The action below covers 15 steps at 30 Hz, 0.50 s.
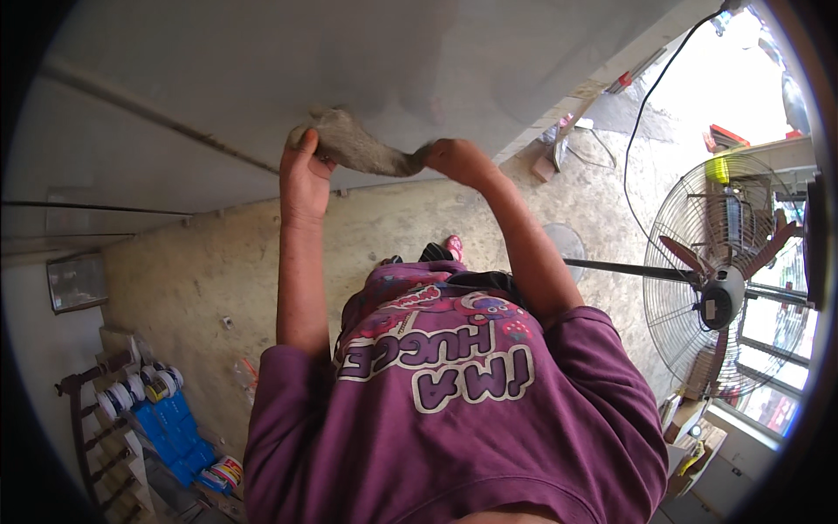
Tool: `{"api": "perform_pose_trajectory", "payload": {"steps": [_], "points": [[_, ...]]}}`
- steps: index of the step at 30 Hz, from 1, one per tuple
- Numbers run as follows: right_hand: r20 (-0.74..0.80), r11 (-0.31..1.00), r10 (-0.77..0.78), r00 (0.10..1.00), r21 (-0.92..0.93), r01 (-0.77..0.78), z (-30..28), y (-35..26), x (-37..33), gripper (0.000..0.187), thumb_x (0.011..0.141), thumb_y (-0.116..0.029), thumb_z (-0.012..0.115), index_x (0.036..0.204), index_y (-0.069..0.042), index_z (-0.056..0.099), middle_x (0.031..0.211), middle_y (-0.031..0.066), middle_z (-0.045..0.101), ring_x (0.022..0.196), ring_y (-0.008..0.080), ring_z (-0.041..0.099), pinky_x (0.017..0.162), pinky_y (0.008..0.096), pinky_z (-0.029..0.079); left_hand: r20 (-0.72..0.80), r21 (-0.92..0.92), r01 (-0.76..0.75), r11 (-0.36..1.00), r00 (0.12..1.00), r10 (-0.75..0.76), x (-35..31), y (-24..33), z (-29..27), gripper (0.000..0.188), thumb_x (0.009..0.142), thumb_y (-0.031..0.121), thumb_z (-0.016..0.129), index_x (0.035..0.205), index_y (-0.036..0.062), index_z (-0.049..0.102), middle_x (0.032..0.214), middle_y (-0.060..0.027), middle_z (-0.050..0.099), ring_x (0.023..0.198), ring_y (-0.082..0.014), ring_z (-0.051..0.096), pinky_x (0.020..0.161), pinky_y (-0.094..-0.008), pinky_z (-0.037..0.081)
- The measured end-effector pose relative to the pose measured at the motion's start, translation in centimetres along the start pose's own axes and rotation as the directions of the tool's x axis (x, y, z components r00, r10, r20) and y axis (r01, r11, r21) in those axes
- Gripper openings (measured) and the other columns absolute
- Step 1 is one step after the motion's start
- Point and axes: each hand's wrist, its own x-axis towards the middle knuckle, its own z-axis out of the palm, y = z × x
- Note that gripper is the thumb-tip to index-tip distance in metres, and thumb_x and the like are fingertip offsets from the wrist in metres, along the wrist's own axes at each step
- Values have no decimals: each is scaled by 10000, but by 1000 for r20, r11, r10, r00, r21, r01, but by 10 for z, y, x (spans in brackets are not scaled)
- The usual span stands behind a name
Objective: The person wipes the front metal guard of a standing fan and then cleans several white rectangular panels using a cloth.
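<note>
A limp, dirty grey-brown cloth piece (pixel 365 150) is stretched between my two hands, sagging in the middle; whether it is a rag or a work glove I cannot tell. My left hand (pixel 305 170) grips its wider, bunched end, with the thumb on top. At the narrow, darker end, my right hand (pixel 458 162) pinches it with closed fingers. Just beyond both hands is a large smooth grey panel (pixel 262 70), and the far edge of the cloth lies against it in the picture. I cannot tell if they touch.
At the right stands a large caged fan (pixel 724 288) on a pole with a round base (pixel 563 249); a black cable (pixel 630 166) runs above it. Blue boxes (pixel 175 437) and white rolls (pixel 127 397) sit by a rack at lower left. Concrete floor (pixel 201 288) lies below.
</note>
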Motion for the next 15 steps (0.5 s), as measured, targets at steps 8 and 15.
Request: {"api": "perform_pose_trajectory", "payload": {"steps": [8,15], "points": [[-167,930,-131,977,321,180,34,-62,6,382,753,-295,693,1053,-74,609,1032,113,614,936,280,610,783,376,482,103,226,48,973,992,-73,-30,11,21,172,837,105,669,979,89,573,911,30,572,858,-70,528,782,-218,427],[-136,940,-221,966,234,248,31,-85,16,301,746,-302,694,947,-82,650,924,97,620,848,282,600,739,379,480,65,398,-169,902,986,156,-44,50,-7,162,823,47,677,951,72,581,854,55,543,808,-43,489,736,-199,393]]}}
